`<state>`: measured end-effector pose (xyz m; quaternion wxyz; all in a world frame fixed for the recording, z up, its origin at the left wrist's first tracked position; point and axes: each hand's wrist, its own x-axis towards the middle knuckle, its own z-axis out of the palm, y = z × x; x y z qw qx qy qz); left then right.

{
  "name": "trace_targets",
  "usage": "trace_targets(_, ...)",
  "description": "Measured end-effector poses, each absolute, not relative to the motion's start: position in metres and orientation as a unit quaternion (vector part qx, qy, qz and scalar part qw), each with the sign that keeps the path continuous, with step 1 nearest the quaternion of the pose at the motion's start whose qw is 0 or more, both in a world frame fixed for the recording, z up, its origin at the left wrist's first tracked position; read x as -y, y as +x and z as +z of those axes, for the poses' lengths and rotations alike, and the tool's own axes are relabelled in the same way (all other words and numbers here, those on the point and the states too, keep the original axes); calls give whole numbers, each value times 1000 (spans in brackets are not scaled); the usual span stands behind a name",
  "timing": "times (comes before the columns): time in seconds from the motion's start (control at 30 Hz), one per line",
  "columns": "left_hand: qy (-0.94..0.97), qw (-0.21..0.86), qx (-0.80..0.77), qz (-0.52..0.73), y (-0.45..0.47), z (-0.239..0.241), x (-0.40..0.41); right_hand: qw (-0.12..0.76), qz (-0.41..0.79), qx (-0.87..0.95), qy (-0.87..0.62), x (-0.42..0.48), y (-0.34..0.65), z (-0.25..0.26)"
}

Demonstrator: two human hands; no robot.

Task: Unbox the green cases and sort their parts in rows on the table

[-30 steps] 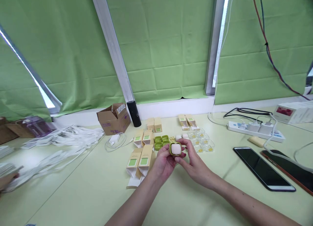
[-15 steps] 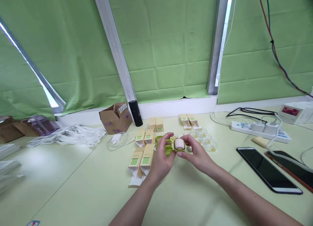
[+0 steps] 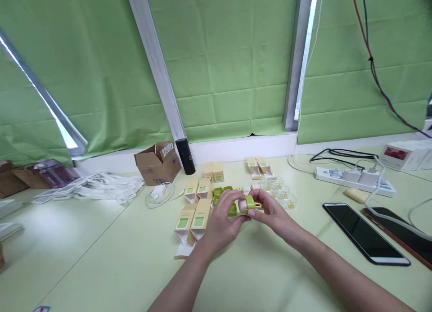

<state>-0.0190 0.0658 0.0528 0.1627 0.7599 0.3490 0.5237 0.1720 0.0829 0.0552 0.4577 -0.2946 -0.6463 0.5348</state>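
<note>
My left hand [image 3: 224, 219] pinches a small rounded white case [image 3: 242, 206] between thumb and fingers. A green cover [image 3: 250, 203] with a pale yellow ring [image 3: 258, 205] sits over the right end of that case, and my right hand [image 3: 272, 213] is closed on it. Both hands are raised a little over the table. Just behind my left fingers lie several open green covers [image 3: 218, 191], partly hidden by the hand. Small white cases [image 3: 255, 186] lie beyond my hands, beside a clear plastic tray [image 3: 286, 196] with yellow spots in its cups.
Several tan boxes [image 3: 201, 214] with green windows stand left of my hands, and more boxes [image 3: 259, 167] behind. Farther back are a cardboard box [image 3: 158, 164], a black cylinder [image 3: 185, 156] and a coiled white cable [image 3: 160, 196]. On the right lie a phone [image 3: 366, 233] and a power strip [image 3: 354, 179].
The case and green cover have turned between my hands, so the white end now points left and the yellow ring right. My left hand has shifted slightly, revealing more of the green covers behind.
</note>
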Motion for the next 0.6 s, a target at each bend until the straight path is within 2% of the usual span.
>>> trace_targets(0.13,729,162,-368,553,-16,47,-65,468,612,586,-252,-77,171,60)
trace_targets(0.23,660,263,-400,579,-11,41,-66,484,618,577,-225,-77,169,56)
trace_targets(0.33,569,375,-393,617,-8,38,-71,516,561,599,-246,-81,168,47)
trace_targets(0.43,522,429,-373,637,-7,38,-77,537,468,632,-305,-83,166,40)
trace_targets(0.53,517,411,-391,640,-9,38,-79,544,377,649,-375,-81,165,40)
trace_targets(0.6,536,353,-429,636,-11,36,-78,541,340,659,-397,-78,165,44)
